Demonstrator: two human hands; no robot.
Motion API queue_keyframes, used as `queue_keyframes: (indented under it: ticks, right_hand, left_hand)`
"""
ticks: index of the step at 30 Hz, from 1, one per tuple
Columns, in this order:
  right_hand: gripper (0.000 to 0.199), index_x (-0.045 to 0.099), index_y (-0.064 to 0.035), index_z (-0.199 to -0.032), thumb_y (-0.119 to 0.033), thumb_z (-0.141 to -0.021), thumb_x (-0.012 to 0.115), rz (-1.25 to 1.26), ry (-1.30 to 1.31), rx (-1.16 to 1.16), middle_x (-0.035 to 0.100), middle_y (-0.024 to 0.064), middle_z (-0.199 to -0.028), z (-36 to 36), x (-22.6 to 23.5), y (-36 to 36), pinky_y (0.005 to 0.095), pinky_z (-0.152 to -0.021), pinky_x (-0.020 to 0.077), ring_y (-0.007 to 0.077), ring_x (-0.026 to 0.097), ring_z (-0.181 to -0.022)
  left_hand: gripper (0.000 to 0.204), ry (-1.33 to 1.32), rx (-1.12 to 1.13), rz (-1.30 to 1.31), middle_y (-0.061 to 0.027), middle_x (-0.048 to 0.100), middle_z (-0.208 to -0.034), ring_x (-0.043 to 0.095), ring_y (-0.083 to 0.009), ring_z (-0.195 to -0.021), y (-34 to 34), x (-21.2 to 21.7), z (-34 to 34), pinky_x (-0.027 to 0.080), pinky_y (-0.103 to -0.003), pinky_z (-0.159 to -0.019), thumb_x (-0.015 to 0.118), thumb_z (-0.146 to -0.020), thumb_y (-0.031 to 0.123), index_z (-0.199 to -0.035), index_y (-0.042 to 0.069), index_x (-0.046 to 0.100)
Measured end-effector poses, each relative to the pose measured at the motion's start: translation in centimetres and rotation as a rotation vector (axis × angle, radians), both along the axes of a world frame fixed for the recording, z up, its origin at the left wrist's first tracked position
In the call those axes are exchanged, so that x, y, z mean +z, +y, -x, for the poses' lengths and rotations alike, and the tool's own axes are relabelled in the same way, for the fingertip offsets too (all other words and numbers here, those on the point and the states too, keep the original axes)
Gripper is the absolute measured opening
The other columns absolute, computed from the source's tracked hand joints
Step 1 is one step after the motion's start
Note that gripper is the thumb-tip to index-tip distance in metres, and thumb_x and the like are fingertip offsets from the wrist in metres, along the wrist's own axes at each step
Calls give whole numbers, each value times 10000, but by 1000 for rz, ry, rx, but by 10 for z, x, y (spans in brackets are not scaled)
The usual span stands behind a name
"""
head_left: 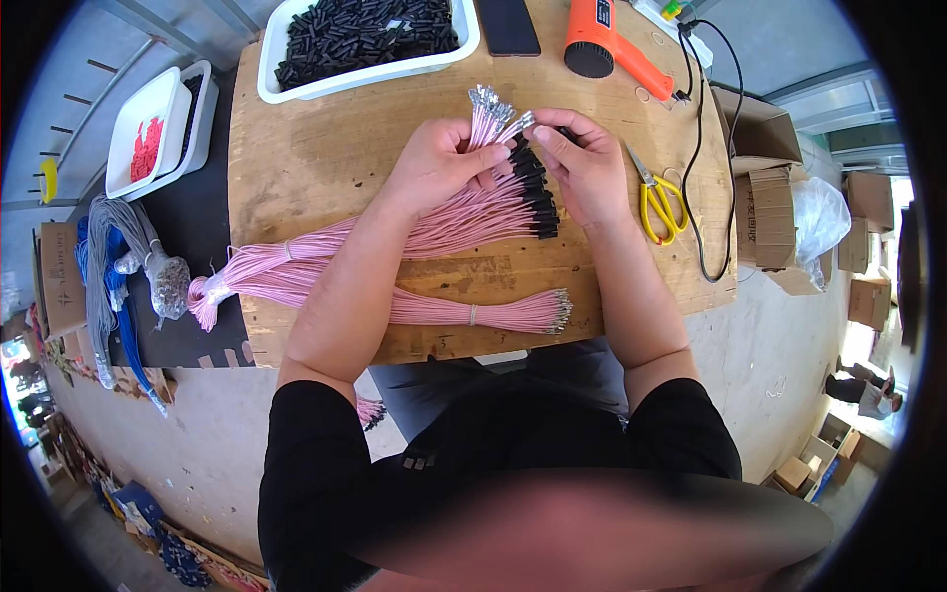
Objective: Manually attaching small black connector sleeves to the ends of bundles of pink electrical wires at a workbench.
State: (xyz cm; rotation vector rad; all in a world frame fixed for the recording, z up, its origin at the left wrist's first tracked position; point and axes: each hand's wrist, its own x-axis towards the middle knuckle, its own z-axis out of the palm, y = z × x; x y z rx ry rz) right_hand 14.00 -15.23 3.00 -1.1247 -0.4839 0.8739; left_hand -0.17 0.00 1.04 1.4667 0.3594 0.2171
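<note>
A wooden table (326, 148) carries pink wires (444, 311), scissors (648, 182) (yellow-handled), a heat gun (623, 56).

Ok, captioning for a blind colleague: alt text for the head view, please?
A person's left fingers hold a bunch of pink wires, right fingers at its silvery tips, over a wooden table. More pink wires lie below, some with black ends. Nearby: a white tray of black pieces, an orange heat gun and yellow-handled scissors.
</note>
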Motion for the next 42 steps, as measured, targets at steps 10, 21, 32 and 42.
queue_keyframes:
  ticks: [10,21,32,42]
  right_hand:
    - [236,666,37,-1150,-42,-928,686,-7,36,-33,679,23,-906,0,-1,2,162,-539,335,14,436,-636]
    - [158,676,23,-1078,-40,-933,681,-24,21,-52,632,-8,-834,-1,-8,3,174,-524,322,17,430,-627]
    - [126,691,10,-1060,-28,-945,656,-63,-102,55,608,-33,-816,-3,-5,-3,181,-561,356,15,457,-671]
    - [211,722,-70,-976,41,-799,750,11,-1020,-178,578,-13,-726,-2,-2,-5,215,-534,398,52,492,-587]
  left_hand:
    - [255,-2,-16,81,-129,728,-925,666,-139,-723,-1,2,-1,559,-266,-671,629,-987,167,-1116,-50,667]
    - [228,24,-14,-80,-31,660,-680,608,-87,-604,-1,-3,-1,465,-243,-568,765,-887,222,-920,1,719]
    - [216,-16,27,137,-12,651,-740,596,-84,-605,0,-5,0,452,-227,-534,761,-895,216,-891,11,696]
    - [227,40,61,267,-39,658,-778,575,-83,-608,0,-3,0,447,-218,-522,706,-940,213,-962,-10,672]
